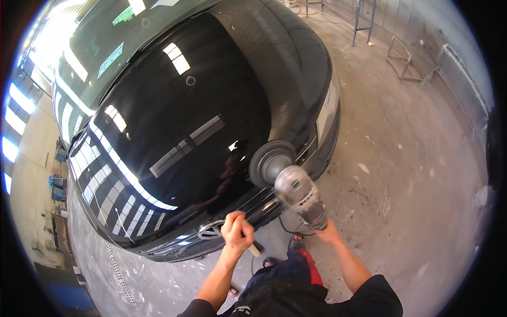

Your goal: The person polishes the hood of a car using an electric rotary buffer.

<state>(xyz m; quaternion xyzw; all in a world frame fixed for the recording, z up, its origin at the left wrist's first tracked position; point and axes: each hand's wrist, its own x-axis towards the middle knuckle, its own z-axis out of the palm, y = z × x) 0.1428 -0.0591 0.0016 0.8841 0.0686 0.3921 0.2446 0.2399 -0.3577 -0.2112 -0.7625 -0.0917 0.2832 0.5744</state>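
Observation:
A rotary polisher (301, 195) is in my right hand (329, 232), whose fingers wrap round the rear of its body. Its round pad (272, 162) rests against the front corner of a glossy black car hood (206, 100). My left hand (237, 231) is closed in a fist above the car's front edge, close to the round badge (210, 231). Whether anything is inside that fist is hidden. Beside the left wrist shows a small pale, flat-looking piece (254, 249), which I cannot identify. A dark cord (288, 227) hangs below the polisher.
The windshield (121, 47) lies at upper left. Metal stands (364, 21) and a frame (404, 61) line the right wall. The concrete floor (391, 148) is marked with spots. Blue items (57, 186) stand along the left wall. My feet (270, 261) are just before the bumper.

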